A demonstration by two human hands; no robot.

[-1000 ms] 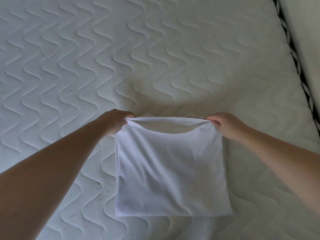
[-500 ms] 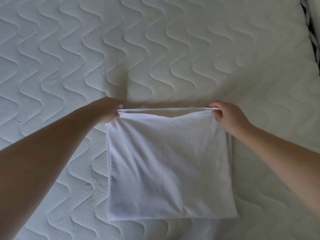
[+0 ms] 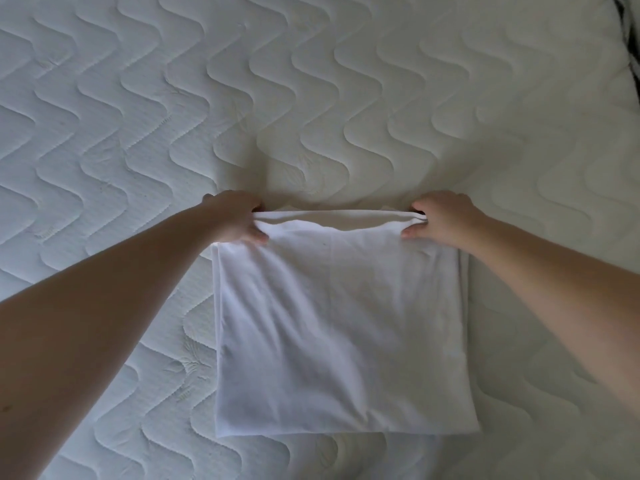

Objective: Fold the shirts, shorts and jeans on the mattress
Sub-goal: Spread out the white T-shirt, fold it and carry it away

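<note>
1. Currently both hands sit at the far edge of a white shirt (image 3: 341,327) that lies on the quilted mattress (image 3: 138,116), near-centre of the view.
2. Left hand (image 3: 235,220) pinches the far-left corner; fingers curl over the doubled edge, thumb on the near side.
3. Right hand (image 3: 441,220) pinches the far-right corner the same way, fingers curled round the hem.
4. Key relation: the shirt extends from the hands toward the near side. The held edge runs left to right between the hands, pulled fairly taut and raised slightly off the layer beneath.
5. Both hands appear equally far out; neither is clearly nearer to the cloth's body.
6. Appearance: the shirt forms a roughly square panel, already folded at least once. Soft creases run diagonally across the left half; a faint vertical line marks the middle. More white cloth shows just past the near edge.
7. Judgement: the coming fold likely carries the far edge toward the near edge, so both corners should travel together to keep sides aligned.
</note>
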